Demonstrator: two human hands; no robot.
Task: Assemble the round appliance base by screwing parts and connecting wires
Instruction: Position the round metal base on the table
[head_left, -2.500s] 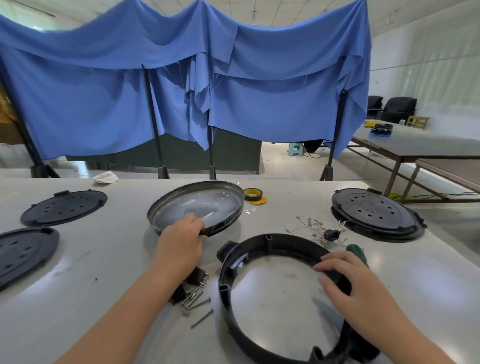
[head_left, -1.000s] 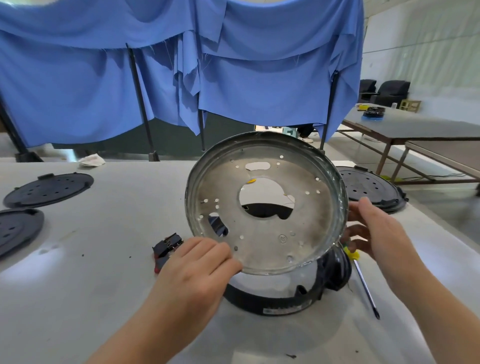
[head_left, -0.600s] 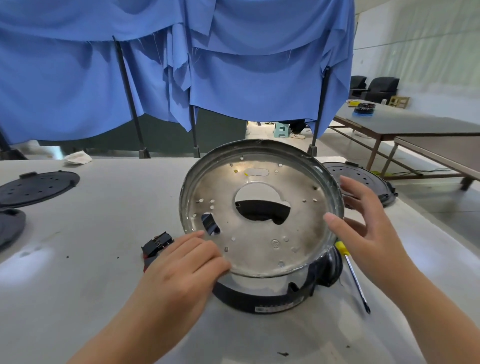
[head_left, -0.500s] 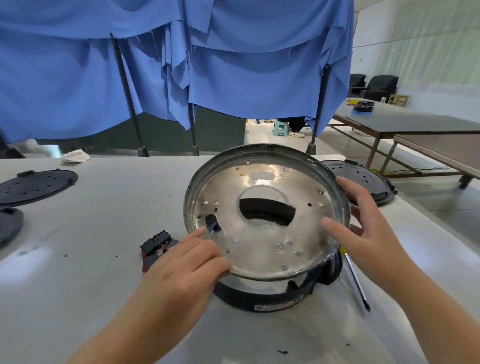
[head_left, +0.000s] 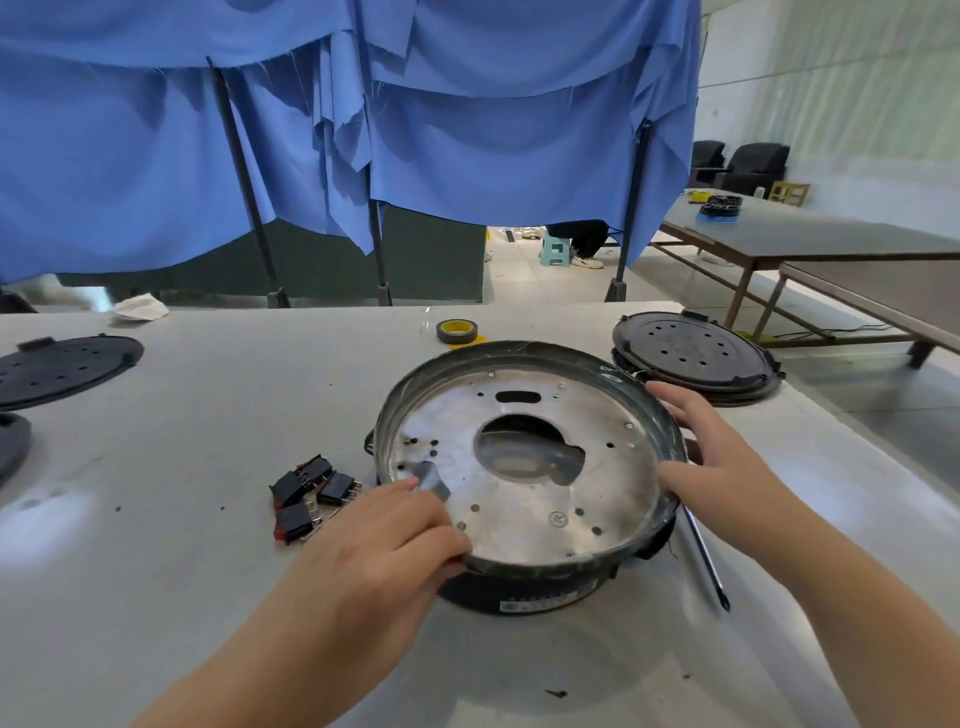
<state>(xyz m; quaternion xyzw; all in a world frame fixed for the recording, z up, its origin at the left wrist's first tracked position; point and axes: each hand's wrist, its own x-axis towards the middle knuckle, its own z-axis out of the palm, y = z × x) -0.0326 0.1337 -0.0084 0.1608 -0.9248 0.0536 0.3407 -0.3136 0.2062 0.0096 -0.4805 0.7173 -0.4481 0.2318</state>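
Bright, even daylight, strongest from the right side of the room. Soft glare patches on the bench (head_left: 156, 545) left of the metal plate (head_left: 524, 499) and in front of it. Plate has dull sheen, no hard hotspots. Faint shadows under both hands. Wide-angle bend: bench edge and curtain poles (head_left: 244, 176) curve away twd frame edges. Slight motion blur on screwdriver (head_left: 704, 561) right of plate.

A round, perforated metal plate (head_left: 524, 462) with a large central cutout sits nearly level on a black plastic ring (head_left: 524, 592).
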